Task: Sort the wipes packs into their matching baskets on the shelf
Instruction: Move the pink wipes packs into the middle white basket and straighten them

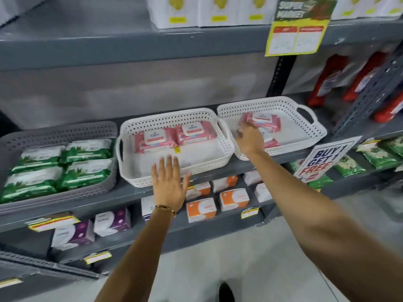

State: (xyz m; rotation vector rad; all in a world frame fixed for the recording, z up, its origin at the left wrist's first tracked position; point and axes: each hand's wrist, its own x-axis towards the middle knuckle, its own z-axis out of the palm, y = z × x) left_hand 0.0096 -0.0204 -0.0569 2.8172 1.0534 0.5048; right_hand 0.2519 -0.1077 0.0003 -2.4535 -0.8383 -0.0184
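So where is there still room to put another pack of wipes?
The middle white basket has a bare front half, below its two pink packs and just past the open left hand. The right white basket is bare along its right side, beside the packs the right hand is touching. The grey basket is crowded with four green packs.
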